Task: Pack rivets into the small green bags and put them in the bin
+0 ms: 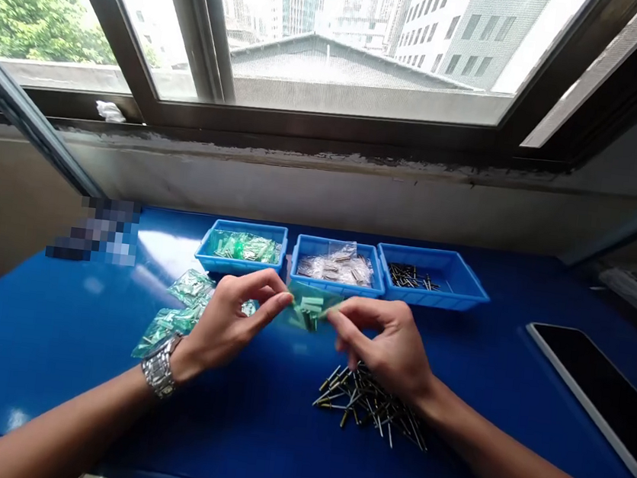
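Between my two hands hangs a small green plastic bag point(309, 311) with several short pieces inside. My left hand point(238, 314) pinches its left edge between thumb and fingertips. The right edge is pinched by my right hand point(381, 340). Below and partly behind my right hand lies a loose heap of rivets point(371, 406), thin silver pins with darker, yellowish ends. More filled green bags point(170, 326) lie on the table beside my left wrist, partly covered by the hand.
Three blue bins stand in a row at the back: one with green bags point(245, 246), one with clear bags point(341, 266), one with dark rivets point(411, 276). A dark-screened phone or tablet point(600, 394) lies on the blue table point(250, 438) at right. A window rises behind.
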